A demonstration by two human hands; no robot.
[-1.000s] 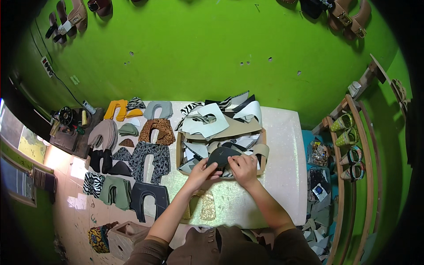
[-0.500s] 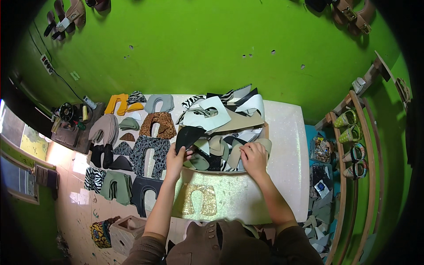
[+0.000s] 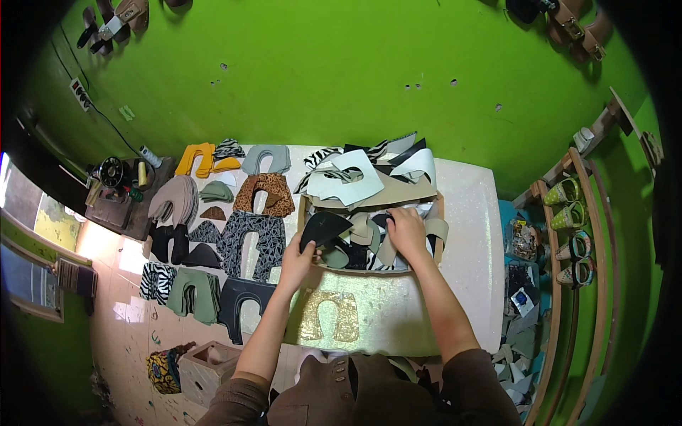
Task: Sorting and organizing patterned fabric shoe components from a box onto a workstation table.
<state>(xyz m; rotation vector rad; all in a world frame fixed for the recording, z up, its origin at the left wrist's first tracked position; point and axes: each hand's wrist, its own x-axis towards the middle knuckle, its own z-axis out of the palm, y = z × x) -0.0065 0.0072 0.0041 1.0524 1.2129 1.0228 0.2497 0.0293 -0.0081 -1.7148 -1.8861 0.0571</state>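
My left hand (image 3: 298, 259) pinches a black half-moon cut piece (image 3: 325, 228) above the left side of a shallow cardboard box (image 3: 362, 272). Inside the box, my right hand (image 3: 406, 231) is closed with its fingertips on the edge of a small dark cut piece (image 3: 381, 221). Beige, grey-green, white and zebra-striped pieces lie jumbled around both hands. Across the box's far side rests a larger heap, with a white piece with a cut-out (image 3: 344, 186) and a long beige piece (image 3: 405, 190) on top.
Sorted stacks stand left of the box: leopard-print (image 3: 264, 194), black-and-grey patterned (image 3: 250, 245), green (image 3: 193, 293) and yellow (image 3: 195, 159) arch shapes. A gold arch-shaped template (image 3: 341, 317) lies before me. A sewing machine (image 3: 112, 174) stands far left; a wooden rack (image 3: 604, 284) with sandals is at right.
My right hand has shifted from a beige piece to a small dark piece beside it. The black half-moon piece stays in my left hand, now tilted more to the right. My view has shifted slightly.
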